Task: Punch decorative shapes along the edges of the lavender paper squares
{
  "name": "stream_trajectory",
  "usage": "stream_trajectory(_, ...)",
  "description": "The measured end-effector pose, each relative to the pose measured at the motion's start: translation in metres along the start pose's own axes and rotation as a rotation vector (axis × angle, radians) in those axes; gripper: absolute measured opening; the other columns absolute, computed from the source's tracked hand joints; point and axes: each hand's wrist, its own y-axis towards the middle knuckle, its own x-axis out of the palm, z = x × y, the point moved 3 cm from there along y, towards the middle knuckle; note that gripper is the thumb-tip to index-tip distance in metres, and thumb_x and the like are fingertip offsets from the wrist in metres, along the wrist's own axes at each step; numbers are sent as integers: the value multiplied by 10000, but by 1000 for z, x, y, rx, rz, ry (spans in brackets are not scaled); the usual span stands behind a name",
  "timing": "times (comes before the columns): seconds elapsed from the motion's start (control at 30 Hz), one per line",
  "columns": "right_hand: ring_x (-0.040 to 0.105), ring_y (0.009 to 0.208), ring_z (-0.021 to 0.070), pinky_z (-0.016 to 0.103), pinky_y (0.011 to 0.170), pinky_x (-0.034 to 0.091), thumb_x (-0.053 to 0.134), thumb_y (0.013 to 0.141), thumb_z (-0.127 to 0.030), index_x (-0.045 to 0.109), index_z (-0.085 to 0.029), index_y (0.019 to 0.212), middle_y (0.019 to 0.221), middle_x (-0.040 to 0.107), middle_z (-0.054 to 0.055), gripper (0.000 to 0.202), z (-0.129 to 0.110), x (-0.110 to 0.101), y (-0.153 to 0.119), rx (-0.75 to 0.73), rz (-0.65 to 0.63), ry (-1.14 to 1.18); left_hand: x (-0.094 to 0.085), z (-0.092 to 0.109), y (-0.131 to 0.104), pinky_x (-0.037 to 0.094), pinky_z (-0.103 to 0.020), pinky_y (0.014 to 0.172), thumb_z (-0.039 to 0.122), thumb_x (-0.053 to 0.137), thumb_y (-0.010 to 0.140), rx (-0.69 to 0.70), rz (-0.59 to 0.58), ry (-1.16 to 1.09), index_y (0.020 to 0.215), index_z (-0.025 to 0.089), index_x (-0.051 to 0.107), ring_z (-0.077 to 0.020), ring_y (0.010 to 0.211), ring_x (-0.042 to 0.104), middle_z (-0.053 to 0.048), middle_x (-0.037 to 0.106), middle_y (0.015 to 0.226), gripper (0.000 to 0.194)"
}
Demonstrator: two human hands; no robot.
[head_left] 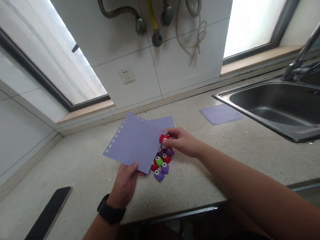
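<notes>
Above the pale bench (79,156), the left hand (125,182) has its grip on a purple sheet (135,140) and the right hand (182,142) grasps a red punch (164,137) at its edge, apparently for hole-punching, which calls for steady alignment.

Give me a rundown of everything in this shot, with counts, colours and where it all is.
Held sheet: 1, purple, edge-punched, in the left hand
Rear sheet: at least 1, purple, behind it
Sink-side sheet: 1, purple, on the counter
Red punch: 1, in the right hand
Other punches: several, purple, red, green, partly covered
Slab: 1, black, left
Counter: 1, pale speckled
Sink: 1, steel, right
Faucet: 1, silver, behind sink
Socket: 1, white, wall
Metal hoses: several, wall
Yellow pipe: 1, wall
Cord: pale, wall
Windows: 2, bright
Watch: 1, black, left wrist
Left hand, right hand: 2, bare
</notes>
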Motion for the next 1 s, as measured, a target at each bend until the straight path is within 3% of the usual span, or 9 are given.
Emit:
stream_trajectory(0.1, 596, 675, 101, 248, 652, 468, 909, 745, -337, 754, -170, 926, 815, 704, -1, 291, 2, -2, 1, 10, 8, -18, -3, 10, -2, 520, -277, 589, 307, 808, 787, -41, -10, -54, 1121, 199, 736, -171, 707, 589, -25, 691, 869, 358)
stream_trajectory(0.3, 614, 686, 98, 238, 654, 466, 905, 762, -334, 742, -170, 940, 826, 713, -2, 291, 7, -4, 1, 47, -16, -16, -5, 25, -6, 570, -315, 565, 237, 710, 880, -179, -178, -79, 1394, 200, 631, -229, 771, 687, -92, 751, 1037, 521)
stream_trajectory(0.37, 612, 674, 95, 233, 643, 462, 899, 771, -334, 734, -167, 922, 802, 706, -7, 279, 7, -4, 0, 53, -30, -18, -7, 29, -8, 635, -449, 699, 283, 663, 911, -256, -269, -129, 1454, 205, 583, -333, 963, 731, -140, 751, 1160, 554)
stream_trajectory(0.47, 613, 665, 94, 232, 634, 468, 893, 779, -337, 729, -164, 908, 789, 706, -5, 271, 5, -3, -1, 54, -40, -31, -15, 36, -10, 525, -704, 982, 427, 622, 918, -327, -406, -265, 1518, 217, 517, -459, 1259, 634, -171, 691, 1362, 644)
stream_trajectory(0.57, 646, 701, 106, 236, 658, 494, 900, 770, -337, 729, -155, 912, 823, 725, 15, 286, 3, -4, -2, 82, -55, -44, -27, 40, -10, 424, -757, 1064, 558, 618, 882, -332, -508, -330, 1534, 216, 501, -496, 1366, 543, -175, 649, 1439, 746)
stream_trajectory(0.63, 668, 725, 118, 242, 673, 511, 906, 761, -347, 724, -152, 913, 838, 732, 26, 307, 3, -4, -3, 111, -75, -60, -32, 40, -10, 430, -702, 1094, 621, 646, 842, -349, -556, -323, 1492, 189, 555, -489, 1368, 545, -182, 682, 1390, 786)
stream_trajectory(0.73, 676, 716, 129, 248, 654, 525, 915, 748, -371, 725, -159, 964, 830, 728, 24, 357, 5, -5, -3, 149, -99, -122, -31, 36, -6, 462, -575, 1119, 570, 696, 851, -366, -446, -238, 1392, 157, 653, -437, 1323, 603, -179, 720, 1322, 682)
stream_trajectory(0.83, 656, 675, 121, 237, 611, 516, 912, 750, -385, 727, -163, 1015, 792, 708, 9, 392, 6, -6, -3, 167, -112, -198, -19, 31, -5, 504, -465, 1091, 217, 779, 842, -400, -293, -44, 1353, 172, 687, -351, 1238, 681, -150, 752, 1281, 521)
stream_trajectory(1.0, 635, 642, 113, 225, 575, 495, 912, 750, -366, 673, -183, 1087, 751, 674, -20, 452, 5, -6, -4, 177, -143, -221, -4, 32, -4, 543, -434, 1036, 231, 804, 863, -377, -221, 112, 1281, 154, 735, -316, 1141, 729, -159, 763, 1249, 430)
